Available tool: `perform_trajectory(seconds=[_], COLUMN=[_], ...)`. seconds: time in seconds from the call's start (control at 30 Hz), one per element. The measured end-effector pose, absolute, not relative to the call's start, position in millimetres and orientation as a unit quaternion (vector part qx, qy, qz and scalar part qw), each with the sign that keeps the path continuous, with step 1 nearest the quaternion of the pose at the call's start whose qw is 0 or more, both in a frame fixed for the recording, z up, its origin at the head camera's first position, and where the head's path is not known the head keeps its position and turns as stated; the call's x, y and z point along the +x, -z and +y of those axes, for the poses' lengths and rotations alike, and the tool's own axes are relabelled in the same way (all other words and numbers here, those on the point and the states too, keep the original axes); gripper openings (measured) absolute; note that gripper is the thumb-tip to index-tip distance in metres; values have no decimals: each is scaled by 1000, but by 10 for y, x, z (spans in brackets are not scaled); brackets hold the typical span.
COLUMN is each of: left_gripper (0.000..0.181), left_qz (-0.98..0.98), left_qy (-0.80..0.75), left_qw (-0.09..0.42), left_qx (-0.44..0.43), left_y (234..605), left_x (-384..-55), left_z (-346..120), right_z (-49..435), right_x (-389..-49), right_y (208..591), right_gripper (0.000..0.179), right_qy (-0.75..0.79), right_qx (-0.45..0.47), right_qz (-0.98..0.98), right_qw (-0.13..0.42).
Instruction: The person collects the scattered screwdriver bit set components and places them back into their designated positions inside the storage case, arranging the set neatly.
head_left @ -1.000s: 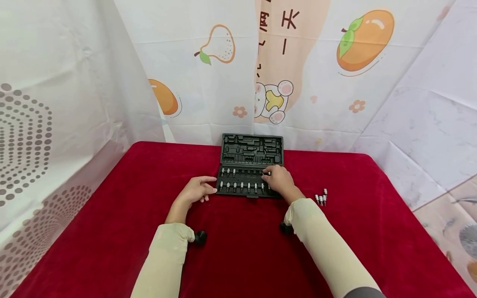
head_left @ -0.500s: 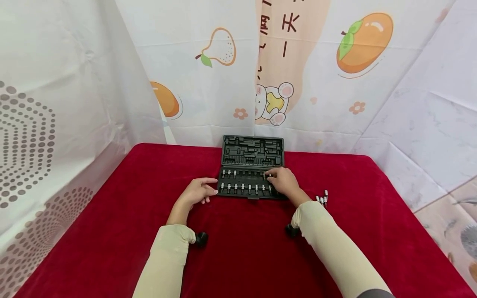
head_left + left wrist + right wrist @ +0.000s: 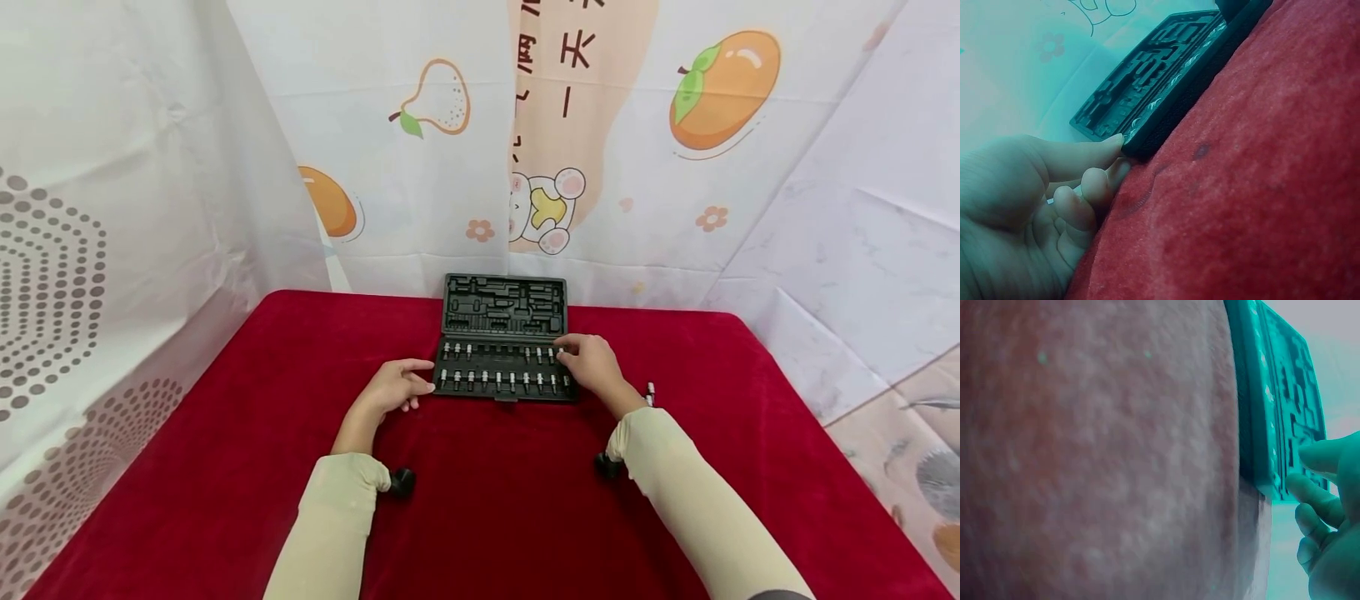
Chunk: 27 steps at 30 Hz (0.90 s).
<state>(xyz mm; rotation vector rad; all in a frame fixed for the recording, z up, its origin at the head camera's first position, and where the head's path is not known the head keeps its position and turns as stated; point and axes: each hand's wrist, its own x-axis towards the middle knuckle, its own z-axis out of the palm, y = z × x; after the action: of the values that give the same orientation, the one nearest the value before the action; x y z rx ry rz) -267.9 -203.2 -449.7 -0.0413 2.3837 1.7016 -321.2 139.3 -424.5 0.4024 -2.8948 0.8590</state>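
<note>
An opened black socket case [image 3: 487, 360] lies toward the far side of the table, with its moulded lid [image 3: 505, 306] tipped up behind it. Silvery bit sockets stand in two rows in the tray, and the middle of the back row shows bare slots. At the case's left end, my left hand [image 3: 392, 386] touches the edge with index finger and thumb; the left wrist view puts the thumb tip [image 3: 1113, 142] right at the corner. My right hand [image 3: 592, 364] hovers by the right end of the back row, thumb and index finger [image 3: 1310, 494] apart with a gap between them.
A few more bit sockets [image 3: 650, 392] lie on the red tablecloth [image 3: 510, 500] to the right, partly hidden behind the right sleeve [image 3: 675, 467]. Printed white curtains [image 3: 420, 200] stand behind the table and along both sides.
My right hand has moved right along the back row, leaving a bit socket that its fingertips were at. The loose sockets are now mostly covered by the sleeve. My left hand stays put.
</note>
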Motion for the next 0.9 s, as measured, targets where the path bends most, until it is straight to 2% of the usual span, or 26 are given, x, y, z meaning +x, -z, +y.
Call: perform_trajectory(seconds=[0.53, 0.9], left_gripper=[47, 47], left_qz=[809, 809], left_qy=[-579, -578], left_qw=[104, 104], left_qx=[-14, -13], left_y=[4500, 4497], left_x=[-2673, -2674], left_z=[-2031, -2029], right_z=[1721, 2020], right_x=[-3238, -3266], right_y=[4222, 4213], right_gripper=[26, 27], right_qy=[-286, -286], right_qx=[112, 108], right_qz=[-950, -952], right_qw=[44, 20])
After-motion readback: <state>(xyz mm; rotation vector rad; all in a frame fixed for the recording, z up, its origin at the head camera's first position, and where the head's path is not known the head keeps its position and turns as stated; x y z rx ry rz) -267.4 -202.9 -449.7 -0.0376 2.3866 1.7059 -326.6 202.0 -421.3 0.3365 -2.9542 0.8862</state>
